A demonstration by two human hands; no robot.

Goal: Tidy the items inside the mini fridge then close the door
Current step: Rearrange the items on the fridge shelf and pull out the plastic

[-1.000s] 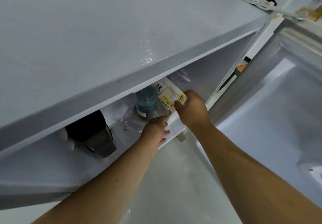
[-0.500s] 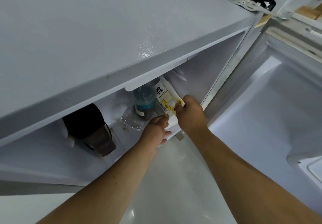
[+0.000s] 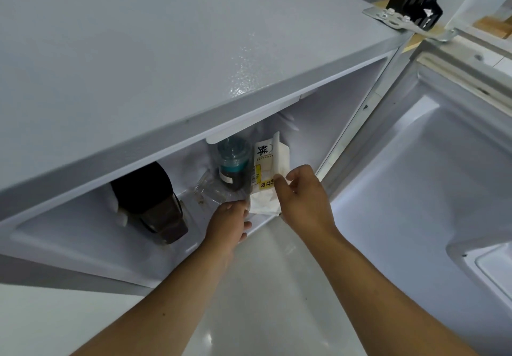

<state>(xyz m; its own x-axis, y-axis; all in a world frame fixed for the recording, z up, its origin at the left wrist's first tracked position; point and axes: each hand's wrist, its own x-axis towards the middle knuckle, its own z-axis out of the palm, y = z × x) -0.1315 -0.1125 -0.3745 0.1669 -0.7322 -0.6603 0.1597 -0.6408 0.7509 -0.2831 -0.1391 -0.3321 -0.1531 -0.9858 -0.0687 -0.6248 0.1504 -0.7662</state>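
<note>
Head view, looking down past the grey top of the mini fridge (image 3: 166, 59) into its open compartment; door (image 3: 432, 178) swung wide to the right. My right hand (image 3: 303, 193) is curled onto the white bread packet (image 3: 267, 178), thumb and fingertips pinching its near right edge, so the grip is closed on the packet. The packet stands tilted on the shelf, printed face with yellow label toward me, its lower end just under my knuckles. My left hand (image 3: 230, 221) sits immediately left of that grip, fingers bent over the shelf's front lip and touching a crumpled clear plastic wrapper (image 3: 213, 192); I cannot tell whether it actually grasps the wrapper. Directly behind the left fingertips, pressed against the packet's left side, stands a dark bottle with a teal cap (image 3: 232, 163). Well to the left of both hands a dark brown jug (image 3: 155, 203) leans, tilted.
</note>
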